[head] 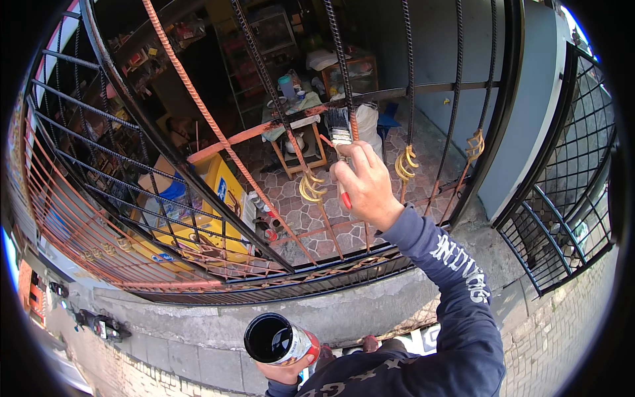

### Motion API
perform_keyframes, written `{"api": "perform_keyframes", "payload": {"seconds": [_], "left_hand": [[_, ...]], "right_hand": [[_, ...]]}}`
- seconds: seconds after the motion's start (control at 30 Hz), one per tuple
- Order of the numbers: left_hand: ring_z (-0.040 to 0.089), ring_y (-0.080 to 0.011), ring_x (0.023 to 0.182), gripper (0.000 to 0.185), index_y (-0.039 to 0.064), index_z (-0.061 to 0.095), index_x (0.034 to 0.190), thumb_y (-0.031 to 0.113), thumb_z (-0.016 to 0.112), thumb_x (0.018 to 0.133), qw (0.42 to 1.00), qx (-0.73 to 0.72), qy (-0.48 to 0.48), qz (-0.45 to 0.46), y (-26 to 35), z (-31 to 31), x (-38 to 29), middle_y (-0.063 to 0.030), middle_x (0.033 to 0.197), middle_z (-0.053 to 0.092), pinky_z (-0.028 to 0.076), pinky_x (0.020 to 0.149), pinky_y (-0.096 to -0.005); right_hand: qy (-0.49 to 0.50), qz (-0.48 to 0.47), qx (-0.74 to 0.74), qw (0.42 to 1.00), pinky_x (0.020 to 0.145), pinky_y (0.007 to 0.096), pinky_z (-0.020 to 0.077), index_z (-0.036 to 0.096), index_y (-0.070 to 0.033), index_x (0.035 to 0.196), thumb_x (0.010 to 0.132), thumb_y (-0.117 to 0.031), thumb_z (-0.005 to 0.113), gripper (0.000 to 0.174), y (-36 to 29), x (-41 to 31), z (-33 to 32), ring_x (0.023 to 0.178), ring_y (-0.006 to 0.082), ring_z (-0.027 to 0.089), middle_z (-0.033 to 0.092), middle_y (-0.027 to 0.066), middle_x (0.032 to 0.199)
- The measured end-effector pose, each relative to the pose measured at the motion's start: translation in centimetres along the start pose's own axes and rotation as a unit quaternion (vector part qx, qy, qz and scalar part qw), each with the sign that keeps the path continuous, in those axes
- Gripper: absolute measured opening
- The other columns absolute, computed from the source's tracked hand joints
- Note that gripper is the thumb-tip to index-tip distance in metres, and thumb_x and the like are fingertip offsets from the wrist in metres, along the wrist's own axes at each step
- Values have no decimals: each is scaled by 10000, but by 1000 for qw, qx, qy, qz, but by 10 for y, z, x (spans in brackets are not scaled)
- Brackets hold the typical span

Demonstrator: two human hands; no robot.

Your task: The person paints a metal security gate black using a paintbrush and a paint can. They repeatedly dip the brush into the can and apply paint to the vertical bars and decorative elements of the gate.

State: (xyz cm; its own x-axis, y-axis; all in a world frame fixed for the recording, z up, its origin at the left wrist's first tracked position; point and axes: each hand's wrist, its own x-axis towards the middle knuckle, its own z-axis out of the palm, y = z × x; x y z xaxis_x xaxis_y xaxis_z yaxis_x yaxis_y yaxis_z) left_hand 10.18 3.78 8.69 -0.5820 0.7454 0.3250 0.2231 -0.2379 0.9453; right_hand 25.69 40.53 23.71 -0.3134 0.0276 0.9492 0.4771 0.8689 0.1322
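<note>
My right hand (364,181) grips a paintbrush (341,135) by its handle, with dark paint on the bristles, which are at a twisted steel bar (342,64) of a window-like metal grille. Black covers this bar's upper part; reddish brown shows just beside the brush. Lower down, my left hand (287,369) holds an open paint can (270,340) of glossy black paint. The grille's crossbar (238,136) is reddish on the left and black on the right. Gold-coloured curled ornaments (311,186) sit on several bars. One bar to the left (198,99) is reddish along its visible length.
Behind the bars stand a yellow freezer chest (223,198), a small wooden table (300,149) with cups and a white sack (368,126). A concrete ledge (347,297) runs below the grille. A black metal gate (560,188) is at right, and a parked motorcycle (101,325) at far left.
</note>
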Motion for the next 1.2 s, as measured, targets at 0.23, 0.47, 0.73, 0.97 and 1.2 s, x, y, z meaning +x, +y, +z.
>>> {"api": "perform_keyframes", "payload": {"seconds": [0.23, 0.47, 0.73, 0.97, 1.2], "left_hand": [[672, -288, 1154, 1038, -36, 443, 1428, 91, 989, 554, 999, 12, -30, 29, -3, 0, 0, -188, 1286, 634, 552, 1005, -446], [665, -288, 1172, 1015, -36, 470, 1414, 96, 992, 554, 1000, -18, -19, 14, -3, 1, -2, -188, 1288, 639, 541, 1021, -451], [681, -276, 1125, 968, -70, 538, 1354, 93, 986, 512, 999, -42, 5, 5, 7, 6, -2, -177, 1232, 669, 556, 984, -426], [687, -269, 1103, 953, -68, 531, 1354, 61, 975, 520, 999, -40, -10, -8, 9, 3, -3, -177, 1219, 669, 565, 968, -415], [682, -269, 1117, 976, -69, 511, 1364, 78, 989, 526, 999, 14, -35, 8, 9, -9, -4, -186, 1253, 650, 565, 969, -413]], "right_hand": [[36, 78, 5, 996, 855, 447, 508, 574, -48, 941, 791, -39, 640, 164, -23, 8, 18, 1009, 380, 546, 528, 213, 1106], [23, 142, 0, 990, 882, 449, 494, 576, -23, 940, 804, -77, 646, 162, -32, 21, 24, 1014, 378, 527, 530, 234, 1137], [38, 210, 30, 977, 890, 478, 486, 537, -4, 1011, 784, -5, 661, 259, -47, 32, 32, 1040, 425, 500, 475, 264, 1154], [84, 265, 44, 960, 900, 521, 468, 516, -9, 1033, 747, 55, 686, 339, -55, 38, 43, 1070, 451, 490, 450, 272, 1165], [111, 259, 22, 959, 906, 503, 460, 554, -4, 992, 797, 19, 643, 215, -54, 38, 41, 1053, 428, 492, 480, 252, 1148]]}}
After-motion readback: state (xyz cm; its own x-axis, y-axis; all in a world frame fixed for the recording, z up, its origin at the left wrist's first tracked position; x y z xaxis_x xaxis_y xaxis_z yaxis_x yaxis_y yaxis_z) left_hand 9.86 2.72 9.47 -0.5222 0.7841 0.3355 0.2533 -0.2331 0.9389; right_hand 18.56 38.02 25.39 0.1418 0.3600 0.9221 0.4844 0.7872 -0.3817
